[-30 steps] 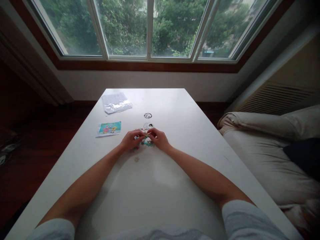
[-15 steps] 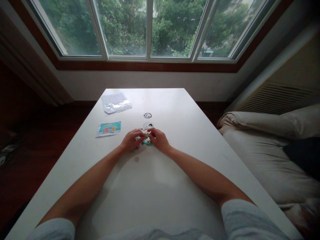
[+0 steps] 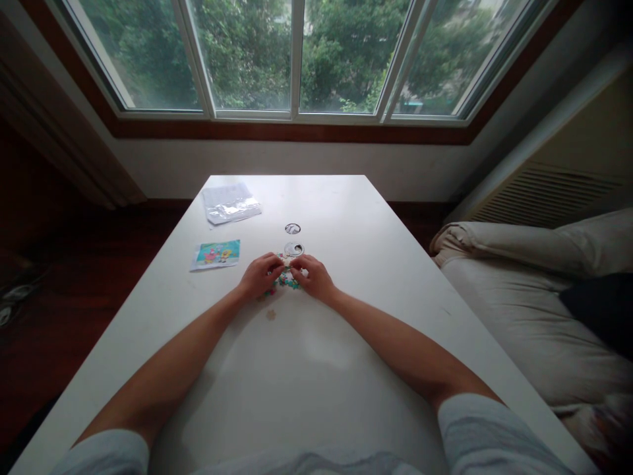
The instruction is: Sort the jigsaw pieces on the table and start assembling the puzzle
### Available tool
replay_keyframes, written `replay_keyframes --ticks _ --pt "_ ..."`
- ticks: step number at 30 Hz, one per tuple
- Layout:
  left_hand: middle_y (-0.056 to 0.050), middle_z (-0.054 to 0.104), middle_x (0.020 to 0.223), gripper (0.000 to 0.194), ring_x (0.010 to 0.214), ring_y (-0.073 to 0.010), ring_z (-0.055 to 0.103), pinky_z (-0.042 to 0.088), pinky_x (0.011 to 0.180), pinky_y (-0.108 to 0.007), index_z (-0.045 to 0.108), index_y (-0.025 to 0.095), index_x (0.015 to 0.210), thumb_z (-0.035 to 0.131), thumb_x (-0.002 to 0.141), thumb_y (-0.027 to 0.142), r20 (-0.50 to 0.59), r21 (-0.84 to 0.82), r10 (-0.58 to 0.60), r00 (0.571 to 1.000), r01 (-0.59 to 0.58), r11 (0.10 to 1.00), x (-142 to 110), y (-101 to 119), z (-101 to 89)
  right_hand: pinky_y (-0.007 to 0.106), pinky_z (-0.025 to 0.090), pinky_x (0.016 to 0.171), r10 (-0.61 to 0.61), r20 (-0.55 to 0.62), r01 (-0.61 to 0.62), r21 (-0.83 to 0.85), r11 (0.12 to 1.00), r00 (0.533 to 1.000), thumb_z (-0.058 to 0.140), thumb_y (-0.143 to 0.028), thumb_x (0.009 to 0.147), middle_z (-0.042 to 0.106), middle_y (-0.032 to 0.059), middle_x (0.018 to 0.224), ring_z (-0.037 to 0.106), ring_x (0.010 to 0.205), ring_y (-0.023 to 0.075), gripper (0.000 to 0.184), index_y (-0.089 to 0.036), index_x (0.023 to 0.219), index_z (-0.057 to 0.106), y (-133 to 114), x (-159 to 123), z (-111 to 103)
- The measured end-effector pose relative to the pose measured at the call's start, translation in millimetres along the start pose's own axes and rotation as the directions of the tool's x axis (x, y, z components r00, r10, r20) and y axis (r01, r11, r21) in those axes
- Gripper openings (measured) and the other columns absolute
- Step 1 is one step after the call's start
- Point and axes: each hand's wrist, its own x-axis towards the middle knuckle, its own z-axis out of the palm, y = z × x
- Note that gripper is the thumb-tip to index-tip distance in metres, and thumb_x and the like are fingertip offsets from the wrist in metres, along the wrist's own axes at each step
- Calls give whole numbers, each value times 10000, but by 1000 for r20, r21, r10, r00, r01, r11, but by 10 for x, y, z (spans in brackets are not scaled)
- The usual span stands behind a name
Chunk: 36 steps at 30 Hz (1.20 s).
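Observation:
Small colourful pieces (image 3: pixel 287 280) lie in a heap on the white table, partly covered by both hands. At the heap's left side my left hand (image 3: pixel 261 274) is closed, thumb and fingertips pinched together; whatever it holds is too small to make out. Facing it from the right, my right hand (image 3: pixel 313 276) has its thumb and fingers pinched close to the left fingertips, and its content cannot be made out either. A pale, flower-shaped piece (image 3: pixel 271 315) lies apart, nearer to me. Just beyond the hands sits a round, clear item (image 3: pixel 294 249) with a dark spot.
A second round, dark-rimmed item (image 3: pixel 292 228) lies farther back on the white table (image 3: pixel 316 382). To the left are a colourful cartoon packet (image 3: pixel 216 254) and a clear plastic bag (image 3: pixel 230 204). A beige sofa (image 3: pixel 524 310) stands along the right, below the window's side wall.
My right fingers drew slightly apart from the left half a second ago and are now close to them again. The heap looks slightly shifted; the packet and bag stay put.

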Motion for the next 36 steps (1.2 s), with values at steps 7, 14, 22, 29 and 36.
replay_keyframes --ticks 7,14,22,29,36 --pt "-17 592 864 191 728 -132 558 469 688 -263 687 205 869 604 942 360 19 -21 29 999 -29 999 6 3 -7 270 451 754 109 20 -109 -32 994 994 611 -221 876 671 17 866 567 782 154 114 -211 962 685 36 4 44" --pt "-8 597 834 185 726 -130 558 457 661 -250 666 192 834 594 935 329 14 -78 -9 1000 10 997 11 6 -9 275 452 759 110 -6 -110 -38 993 994 605 -236 885 662 21 838 565 782 159 94 -211 925 686 1 -1 49" --pt "-17 603 832 143 735 -144 551 442 666 -267 644 192 810 591 914 276 -18 59 14 1000 -13 998 20 28 -24 243 444 683 177 52 -183 171 968 983 601 -332 902 669 -1 802 550 700 128 168 -190 926 688 -11 13 39" --pt "-24 611 827 142 744 -169 565 436 722 -314 649 207 803 582 916 260 -64 238 -2 998 17 971 17 7 -43 265 463 747 69 71 -78 145 986 995 600 -276 894 677 11 831 573 758 145 130 -201 921 702 -68 -2 35" --pt "-27 624 864 88 801 -191 585 452 739 -327 674 226 955 608 898 242 -132 228 -50 990 79 970 -13 -31 -54 305 453 832 84 128 -66 -141 988 988 619 -217 906 681 56 957 593 896 181 175 -212 1052 715 -33 66 -128"
